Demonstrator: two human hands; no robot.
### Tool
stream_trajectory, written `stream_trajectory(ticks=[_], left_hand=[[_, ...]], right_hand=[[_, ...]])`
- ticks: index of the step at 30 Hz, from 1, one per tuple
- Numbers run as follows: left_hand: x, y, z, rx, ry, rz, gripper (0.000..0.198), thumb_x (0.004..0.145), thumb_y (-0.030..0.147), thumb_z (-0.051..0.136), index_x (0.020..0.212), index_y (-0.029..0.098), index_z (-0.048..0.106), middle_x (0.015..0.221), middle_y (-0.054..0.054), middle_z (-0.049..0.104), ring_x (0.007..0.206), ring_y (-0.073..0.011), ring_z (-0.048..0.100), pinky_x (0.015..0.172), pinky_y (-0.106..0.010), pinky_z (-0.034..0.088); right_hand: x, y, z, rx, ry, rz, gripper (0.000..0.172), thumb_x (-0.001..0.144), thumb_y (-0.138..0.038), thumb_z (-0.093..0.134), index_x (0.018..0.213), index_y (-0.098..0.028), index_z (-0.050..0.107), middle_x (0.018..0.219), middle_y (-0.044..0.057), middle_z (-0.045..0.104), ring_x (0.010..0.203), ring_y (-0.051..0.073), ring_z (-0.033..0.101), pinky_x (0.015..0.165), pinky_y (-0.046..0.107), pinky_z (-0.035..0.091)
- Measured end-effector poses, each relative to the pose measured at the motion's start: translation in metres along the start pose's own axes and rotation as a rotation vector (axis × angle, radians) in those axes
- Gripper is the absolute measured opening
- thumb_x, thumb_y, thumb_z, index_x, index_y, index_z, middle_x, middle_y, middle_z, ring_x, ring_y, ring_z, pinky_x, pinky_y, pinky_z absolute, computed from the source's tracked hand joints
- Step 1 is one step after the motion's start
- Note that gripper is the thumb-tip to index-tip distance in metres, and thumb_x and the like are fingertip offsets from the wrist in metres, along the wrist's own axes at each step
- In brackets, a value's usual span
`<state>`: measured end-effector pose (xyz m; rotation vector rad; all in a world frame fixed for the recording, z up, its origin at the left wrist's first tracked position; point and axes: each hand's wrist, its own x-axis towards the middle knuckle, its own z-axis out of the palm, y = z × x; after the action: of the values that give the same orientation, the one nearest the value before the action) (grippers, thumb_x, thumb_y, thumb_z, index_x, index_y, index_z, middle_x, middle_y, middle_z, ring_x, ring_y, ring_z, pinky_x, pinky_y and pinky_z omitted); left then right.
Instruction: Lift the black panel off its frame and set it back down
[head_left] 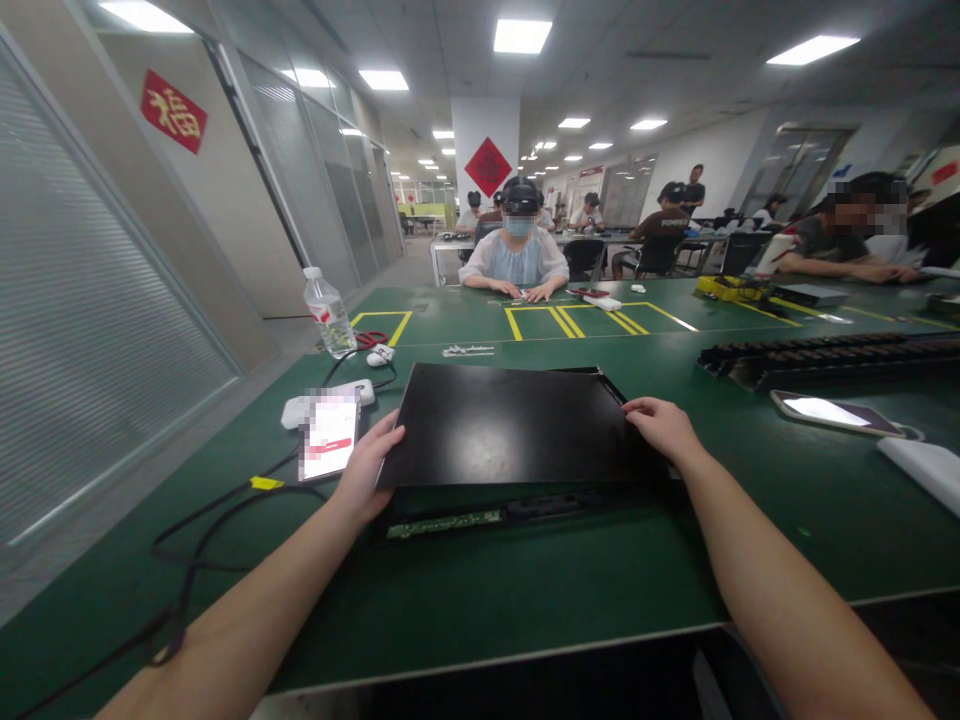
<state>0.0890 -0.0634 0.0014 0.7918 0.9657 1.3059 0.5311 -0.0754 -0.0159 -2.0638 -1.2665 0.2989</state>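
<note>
A flat black rectangular panel lies on the green table in front of me. My left hand grips its near left edge, fingers curled onto the rim. My right hand holds the right edge, fingers wrapped at the corner. Under the panel's near edge a narrow strip with a green circuit board and a dark bar shows.
A phone leans on a white power strip with black cables at left. A water bottle and red scissors stand beyond. At right lie another phone, a white object and a black slotted rack. People sit at far tables.
</note>
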Motion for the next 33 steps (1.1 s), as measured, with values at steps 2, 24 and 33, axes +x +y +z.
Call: stream_trajectory(ticks=[2,24,33], left_hand=[[-0.001,0.0004,0.0015,0.0,-0.006,0.002,0.061,0.078,0.011,0.074,0.138,0.014,0.072,0.113,-0.012,0.084,0.098,-0.0307,0.081,0.073,-0.034,0.066],[-0.0017,0.0024,0.0006,0.033,-0.034,-0.033,0.066,0.077,0.011,0.076,0.143,0.016,0.069,0.114,-0.013,0.083,0.097,-0.0305,0.081,0.075,-0.034,0.065],[-0.0013,0.0019,-0.0007,0.062,-0.014,-0.027,0.066,0.077,0.012,0.076,0.143,0.014,0.067,0.108,-0.012,0.084,0.095,-0.0299,0.08,0.072,-0.032,0.064]], right_hand=[[0.0003,0.0005,0.0004,-0.004,-0.011,0.0,0.02,0.079,-0.022,0.065,0.089,-0.024,0.082,0.093,0.005,0.081,0.089,0.022,0.072,0.082,0.032,0.052],[-0.0012,0.0015,-0.0017,-0.015,0.043,0.0,0.018,0.078,-0.019,0.066,0.082,-0.025,0.082,0.09,0.005,0.081,0.086,0.022,0.072,0.077,0.03,0.052],[0.0008,0.0025,-0.0015,-0.068,0.036,-0.006,0.019,0.08,-0.02,0.065,0.084,-0.025,0.083,0.091,0.005,0.081,0.087,0.023,0.072,0.076,0.031,0.052]])
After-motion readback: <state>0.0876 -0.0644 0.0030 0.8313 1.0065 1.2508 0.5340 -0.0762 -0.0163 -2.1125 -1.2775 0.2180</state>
